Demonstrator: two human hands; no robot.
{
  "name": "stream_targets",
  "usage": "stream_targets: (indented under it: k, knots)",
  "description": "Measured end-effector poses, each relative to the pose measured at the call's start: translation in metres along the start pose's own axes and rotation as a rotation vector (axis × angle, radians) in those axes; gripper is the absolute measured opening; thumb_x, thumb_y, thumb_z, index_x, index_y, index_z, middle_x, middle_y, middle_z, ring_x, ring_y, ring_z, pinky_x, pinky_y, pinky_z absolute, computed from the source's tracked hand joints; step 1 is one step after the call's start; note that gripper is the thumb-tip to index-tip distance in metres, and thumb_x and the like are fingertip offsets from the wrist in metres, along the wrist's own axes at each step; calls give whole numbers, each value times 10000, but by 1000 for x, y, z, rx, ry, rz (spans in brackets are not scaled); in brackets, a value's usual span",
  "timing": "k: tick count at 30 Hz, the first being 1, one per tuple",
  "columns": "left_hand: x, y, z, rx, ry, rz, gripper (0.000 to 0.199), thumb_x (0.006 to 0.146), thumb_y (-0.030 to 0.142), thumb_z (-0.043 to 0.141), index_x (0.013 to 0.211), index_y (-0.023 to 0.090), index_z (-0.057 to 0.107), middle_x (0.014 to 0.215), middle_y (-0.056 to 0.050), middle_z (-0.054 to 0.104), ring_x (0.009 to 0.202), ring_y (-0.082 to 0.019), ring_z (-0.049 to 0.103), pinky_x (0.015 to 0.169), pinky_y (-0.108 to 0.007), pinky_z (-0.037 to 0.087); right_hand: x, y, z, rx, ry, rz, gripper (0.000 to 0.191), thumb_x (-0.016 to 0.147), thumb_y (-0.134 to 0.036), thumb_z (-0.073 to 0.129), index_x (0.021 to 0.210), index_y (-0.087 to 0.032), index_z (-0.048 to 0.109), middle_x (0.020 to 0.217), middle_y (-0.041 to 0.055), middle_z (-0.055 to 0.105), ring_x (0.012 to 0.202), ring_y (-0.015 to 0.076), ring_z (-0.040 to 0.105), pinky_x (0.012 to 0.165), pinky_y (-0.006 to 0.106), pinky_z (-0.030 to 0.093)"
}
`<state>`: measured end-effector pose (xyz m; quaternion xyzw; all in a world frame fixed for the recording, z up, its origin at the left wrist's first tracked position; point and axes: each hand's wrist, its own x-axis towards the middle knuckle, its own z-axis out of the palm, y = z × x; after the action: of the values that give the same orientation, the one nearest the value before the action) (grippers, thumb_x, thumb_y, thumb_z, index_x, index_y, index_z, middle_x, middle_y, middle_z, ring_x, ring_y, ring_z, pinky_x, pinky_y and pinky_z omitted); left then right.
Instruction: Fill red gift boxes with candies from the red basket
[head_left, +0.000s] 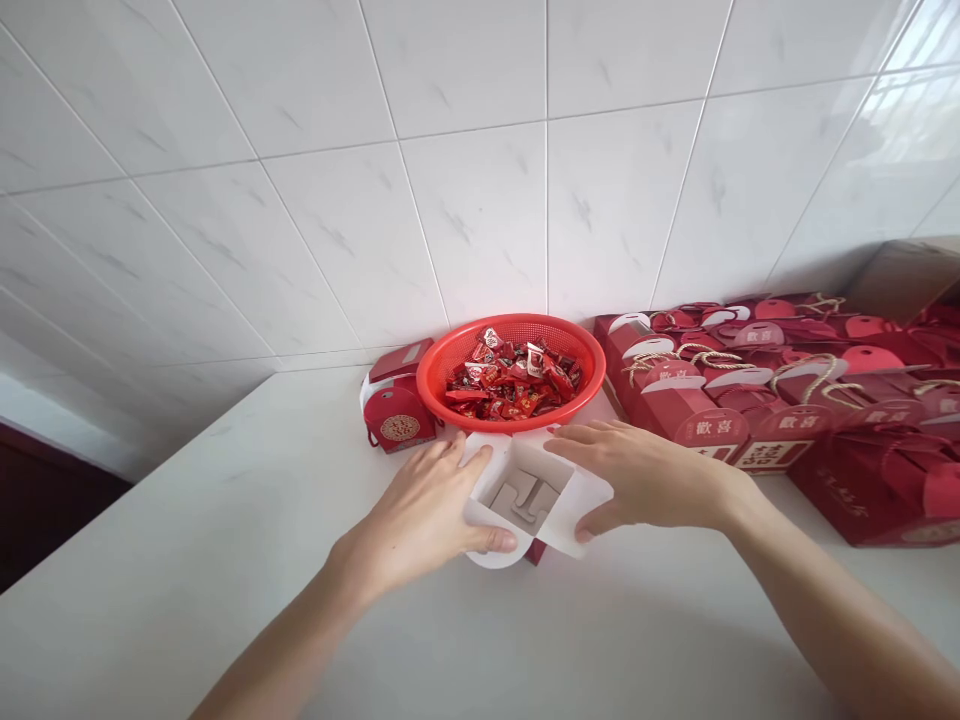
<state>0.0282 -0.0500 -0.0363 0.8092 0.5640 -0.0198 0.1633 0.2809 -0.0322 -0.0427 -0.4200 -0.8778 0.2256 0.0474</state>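
In the head view, an opened paper gift box (532, 466) stands on the white table (225, 540), midway between the person's two hands and just in front of a red plastic basket. Its mouth faces up and its white flaps are folded outward; inside, interlocking tabs cross the bottom, and a bit of red outer face shows at the near side.

The left hand (426, 502) lies along the box's left side with its grip spread wide: the thumb rests by the near flap, the fingers reach toward the far left corner. The right hand (651, 474) mirrors it on the right, its grip also wide, fingers over the far right flap and thumb by the outer edge of the right one. Both touch the box without closing around it.

The basket (517, 426) holds a heap of wrapped candies (514, 385), mostly red, some with white. Close on its left stands a closed red box (391, 410) with a round gold emblem. On its right, rows of red gift boxes (701, 428) are packed tightly, many with twisted rope handles (821, 385) and some printed 歡喜. White marbled wall tiles (480, 220) rise behind.
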Motion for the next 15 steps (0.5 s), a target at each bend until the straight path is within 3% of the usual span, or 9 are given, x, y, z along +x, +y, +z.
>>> stream_targets:
  k: [4,8,10,12,15]
  knots:
    - [-6,-3,-7,35,4,13,691,760,682,677,1343,317,607,1531,-103,464,1397,-425,420,998,-465,467,-5,-2,-8,26,131,-74,493,828,-475,736,1262,-247,675,1278,95,650,1166,305,603,930,372,483]
    - [-12,-12,-23,29,65,100,606,886,649,550,1411,347,567,1443,-50,588,1306,-363,544,946,-406,497,-5,1,-16,54,356,-126,130,875,-317,685,834,-194,684,940,66,635,786,175,593,652,275,452]
    - [-9,-17,-34,20,113,133,577,917,625,518,1417,341,569,1428,-34,612,1275,-331,578,933,-373,501,1,5,-17,85,473,-183,199,847,-160,613,657,-188,562,775,22,547,657,129,480,569,251,375]
    - [0,-22,-44,23,138,144,572,915,588,536,1413,311,583,1426,-38,618,1278,-313,582,946,-352,492,14,12,-18,140,549,-239,234,769,-63,536,594,-195,453,678,-16,459,606,111,387,542,244,317]
    - [34,-29,-60,24,157,180,522,907,511,551,1371,282,628,1404,-39,637,1279,-292,584,973,-335,472,45,27,-17,241,594,-248,207,702,-77,505,575,-202,400,632,-29,443,598,108,369,562,249,312]
